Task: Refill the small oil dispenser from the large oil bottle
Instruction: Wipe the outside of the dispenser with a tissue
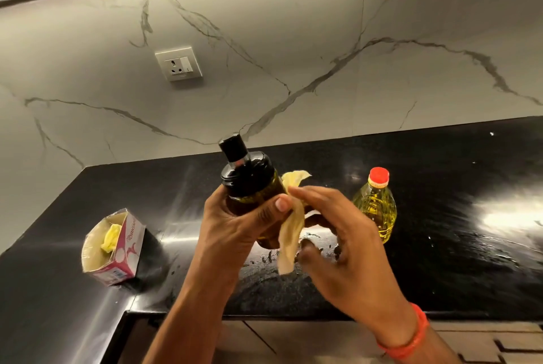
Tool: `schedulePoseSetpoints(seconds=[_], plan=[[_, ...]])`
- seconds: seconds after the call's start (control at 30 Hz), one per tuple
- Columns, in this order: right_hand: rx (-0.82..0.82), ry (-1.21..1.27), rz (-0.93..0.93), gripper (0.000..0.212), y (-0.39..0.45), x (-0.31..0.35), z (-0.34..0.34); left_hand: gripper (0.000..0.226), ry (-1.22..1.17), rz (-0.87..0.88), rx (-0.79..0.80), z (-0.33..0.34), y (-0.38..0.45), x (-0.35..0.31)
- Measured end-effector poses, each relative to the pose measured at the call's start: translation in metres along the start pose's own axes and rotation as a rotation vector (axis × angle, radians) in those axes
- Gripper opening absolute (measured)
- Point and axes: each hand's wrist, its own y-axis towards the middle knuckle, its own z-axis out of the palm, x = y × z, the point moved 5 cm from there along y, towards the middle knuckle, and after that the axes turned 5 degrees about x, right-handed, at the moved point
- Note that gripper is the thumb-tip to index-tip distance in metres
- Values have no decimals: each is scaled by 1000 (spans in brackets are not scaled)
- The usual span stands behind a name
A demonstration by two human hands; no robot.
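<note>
Dispenser (249, 184) gripped in left hand (235, 225) — right hand (338, 234) pinching tissue (291, 234).

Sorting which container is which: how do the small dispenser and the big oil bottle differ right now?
The small oil dispenser has a black cap; the large oil bottle has a red one. The dispenser is tilted, held off the counter in the left hand; the bottle stands upright on the counter. Both are capped and hold yellow oil.

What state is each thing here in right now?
Small oil dispenser: lifted, black cap on, oil inside.
Left hand: wrapped round the dispenser.
Right hand: pressing a tissue against it.
Large oil bottle: upright on the counter, red cap on.
Tissue box: top open.
</note>
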Motion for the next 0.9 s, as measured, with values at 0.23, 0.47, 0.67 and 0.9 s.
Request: schedulePoseSetpoints(seconds=[0.23, 0.47, 0.67, 0.9], plan=[[-163, -17, -42, 28, 7, 1, -10, 61, 31, -9, 26, 5, -2, 2], [-23, 982, 266, 24, 33, 2, -8, 57, 10, 0, 110, 14, -5, 1], [-258, 406, 131, 21, 23, -9, -12, 58, -9, 0, 96, 13, -4, 0], [-161, -85, -120, 55, 9, 27, -13, 62, 1, -12, 103, 13, -4, -1]])
